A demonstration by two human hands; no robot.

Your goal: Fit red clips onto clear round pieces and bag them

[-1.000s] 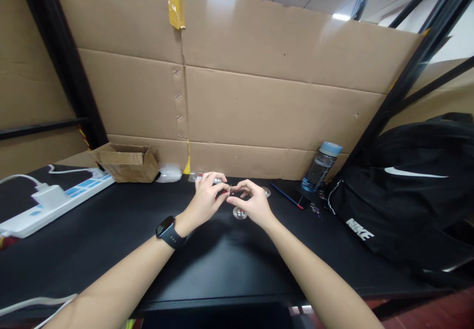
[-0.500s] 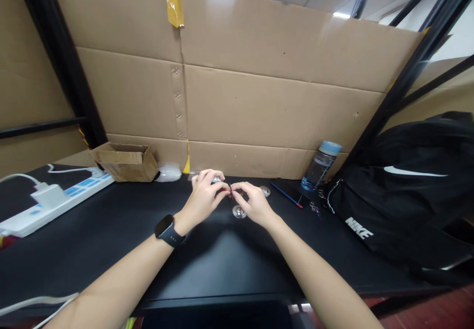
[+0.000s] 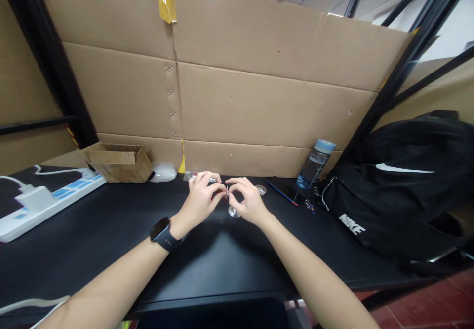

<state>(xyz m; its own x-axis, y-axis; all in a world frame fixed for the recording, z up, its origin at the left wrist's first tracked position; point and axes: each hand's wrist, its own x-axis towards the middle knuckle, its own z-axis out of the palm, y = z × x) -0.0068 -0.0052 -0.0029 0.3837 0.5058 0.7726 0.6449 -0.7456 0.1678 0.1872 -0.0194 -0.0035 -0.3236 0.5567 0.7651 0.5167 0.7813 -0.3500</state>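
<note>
Above the black table, my left hand (image 3: 202,201) and my right hand (image 3: 250,203) meet, fingertips facing each other. Between their pinched thumbs and fingers is a small thin red piece (image 3: 226,191), turned edge-on and mostly covered, so its kind is unclear. Just below my right fingers, a clear, shiny round disc-like piece (image 3: 233,212) lies on the table. A similar clear round piece (image 3: 261,189) rests beyond my right hand. Behind my left fingers, small clear and red items (image 3: 191,175) are partly hidden. A dark watch (image 3: 163,233) is on my left wrist.
To the left are a white power strip (image 3: 55,205), an open cardboard box (image 3: 118,164) and a white plastic bundle (image 3: 164,172). On the right stand a water bottle (image 3: 315,164) and a black backpack (image 3: 400,186), with a phone (image 3: 283,191) and keys (image 3: 311,206) nearby. Cardboard (image 3: 237,112) walls the back.
The whole view has shifted slightly, so things sit a little further left. Both hands stay together on the small red piece, which now shows thinner, more edge-on.
</note>
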